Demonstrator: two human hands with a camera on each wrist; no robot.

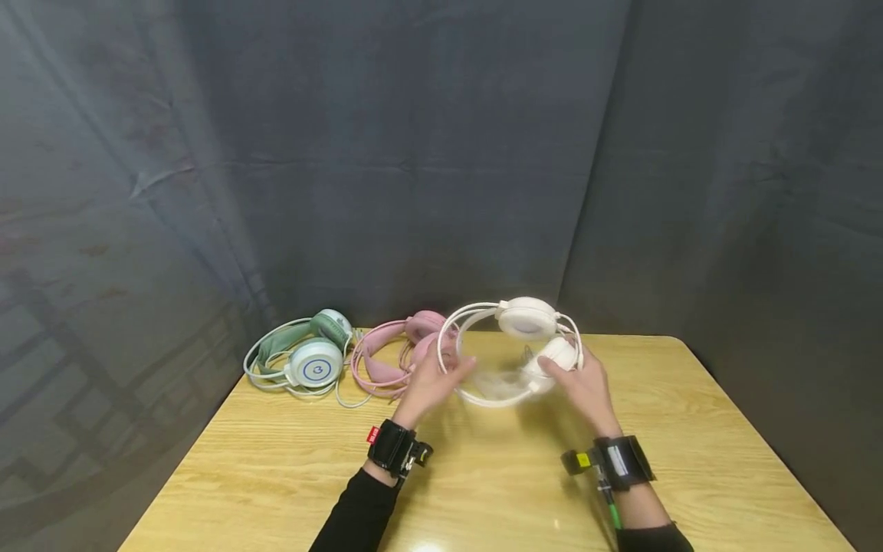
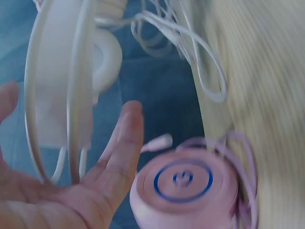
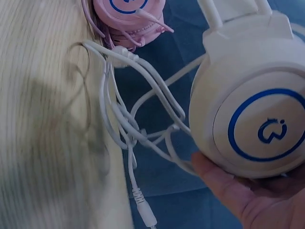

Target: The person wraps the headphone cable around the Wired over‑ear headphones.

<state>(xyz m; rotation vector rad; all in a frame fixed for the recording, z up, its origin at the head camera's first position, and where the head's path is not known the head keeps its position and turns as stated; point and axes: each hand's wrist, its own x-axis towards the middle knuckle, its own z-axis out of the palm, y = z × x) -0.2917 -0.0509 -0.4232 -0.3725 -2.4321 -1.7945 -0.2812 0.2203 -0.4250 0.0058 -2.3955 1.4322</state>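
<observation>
White headphones (image 1: 527, 318) are held up above the table, tilted, with both ear cups toward the right. My left hand (image 1: 434, 379) touches the headband side; in the left wrist view the band (image 2: 57, 86) sits between the thumb and the fairly straight fingers (image 2: 126, 138). My right hand (image 1: 582, 383) grips the nearer ear cup (image 3: 267, 124), which bears a blue ring and logo. Its thumb lies along the cup, and part of the fingers is hidden behind it. The white cable (image 3: 157, 90) hangs in loose loops below, its plug (image 3: 145, 210) dangling.
Pink headphones (image 1: 379, 364) lie on the wooden table (image 1: 483, 483) just behind my left hand. Farther left lie green and white headphones (image 1: 317, 364), their cable near the pink pair. A dark grey curtain (image 1: 414, 153) stands behind the table and along its sides.
</observation>
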